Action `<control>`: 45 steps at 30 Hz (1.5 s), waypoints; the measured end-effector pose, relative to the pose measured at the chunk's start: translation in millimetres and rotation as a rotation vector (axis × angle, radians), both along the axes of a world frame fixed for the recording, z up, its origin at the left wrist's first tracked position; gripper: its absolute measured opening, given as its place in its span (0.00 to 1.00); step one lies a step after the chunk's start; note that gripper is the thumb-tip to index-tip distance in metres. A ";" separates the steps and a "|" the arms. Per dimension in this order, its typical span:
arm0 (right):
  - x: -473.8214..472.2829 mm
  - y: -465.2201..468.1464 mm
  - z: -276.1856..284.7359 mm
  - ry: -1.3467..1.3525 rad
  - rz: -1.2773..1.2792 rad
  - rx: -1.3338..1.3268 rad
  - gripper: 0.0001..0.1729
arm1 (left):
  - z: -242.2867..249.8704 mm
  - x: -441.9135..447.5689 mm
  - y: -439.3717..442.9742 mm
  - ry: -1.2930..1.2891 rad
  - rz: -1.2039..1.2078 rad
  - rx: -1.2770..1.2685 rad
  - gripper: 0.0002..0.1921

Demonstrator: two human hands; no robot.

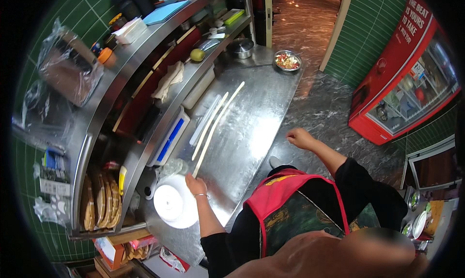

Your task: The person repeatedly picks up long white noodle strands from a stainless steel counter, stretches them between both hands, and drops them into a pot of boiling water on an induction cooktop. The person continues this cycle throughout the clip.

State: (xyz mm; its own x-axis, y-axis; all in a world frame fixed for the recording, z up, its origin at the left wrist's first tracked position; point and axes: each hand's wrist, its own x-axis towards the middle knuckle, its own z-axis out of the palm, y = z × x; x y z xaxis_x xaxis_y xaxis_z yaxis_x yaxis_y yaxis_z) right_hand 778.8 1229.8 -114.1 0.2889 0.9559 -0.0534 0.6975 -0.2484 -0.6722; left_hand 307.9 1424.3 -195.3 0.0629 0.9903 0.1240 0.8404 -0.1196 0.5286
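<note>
Two long thin strips of dough lie side by side on the stainless steel counter; the longer dough strip [218,119] has its near end by my left hand [196,184]. That hand rests at the edge of a white round plate or lid [185,220], and whether its fingers grip the strip or the rim cannot be told. The shorter dough strip [210,126] lies beside a pale, narrow plastic bar [205,120]. My right hand [298,137] hangs in the air beyond the counter's front edge, its fingers curled, with no object visible in it.
A metal bowl of chopped food [287,61] stands at the counter's far corner, near a lidded steel pot [241,48]. White plastic containers [169,136] line the back under a steel shelf [152,133]. A red glass-door refrigerator [396,71] stands across the floor at right.
</note>
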 end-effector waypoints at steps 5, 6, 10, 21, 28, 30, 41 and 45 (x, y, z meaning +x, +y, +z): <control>51.7 94.6 -24.2 0.116 0.041 -0.016 0.11 | -11.9 9.5 22.6 0.025 0.076 -0.130 0.22; 62.7 115.8 -29.9 0.235 0.005 -0.038 0.10 | -12.6 11.5 25.3 0.020 0.091 -0.183 0.22; 109.4 188.5 -48.7 0.390 0.039 -0.065 0.08 | -9.5 12.8 26.5 0.270 0.110 -0.146 0.19; 159.5 370.2 -90.6 0.330 0.034 -0.077 0.10 | 15.3 30.3 26.8 0.454 0.335 -0.254 0.10; 138.2 412.0 -99.9 -0.172 0.110 -0.089 0.12 | 10.1 29.3 29.7 0.437 0.434 -0.296 0.07; 136.3 414.7 -96.8 -0.152 0.140 -0.149 0.13 | 10.9 28.2 33.3 0.458 0.427 -0.343 0.07; 116.8 388.9 -79.3 0.738 0.085 -0.086 0.07 | 35.1 40.9 34.9 -0.028 0.346 -0.163 0.03; 104.5 369.4 -48.2 0.937 0.071 -0.181 0.13 | 54.0 47.6 23.3 -0.234 0.442 -0.265 0.03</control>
State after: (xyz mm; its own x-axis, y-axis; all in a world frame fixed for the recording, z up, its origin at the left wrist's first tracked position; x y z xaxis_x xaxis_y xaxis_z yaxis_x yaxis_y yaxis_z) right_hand 883.2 1599.2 -162.3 -0.0043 0.9242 -0.3819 -0.0869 -0.3808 -0.9206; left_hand 355.5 1447.6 -141.4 -0.3642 0.9155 -0.1712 0.6375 0.3790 0.6708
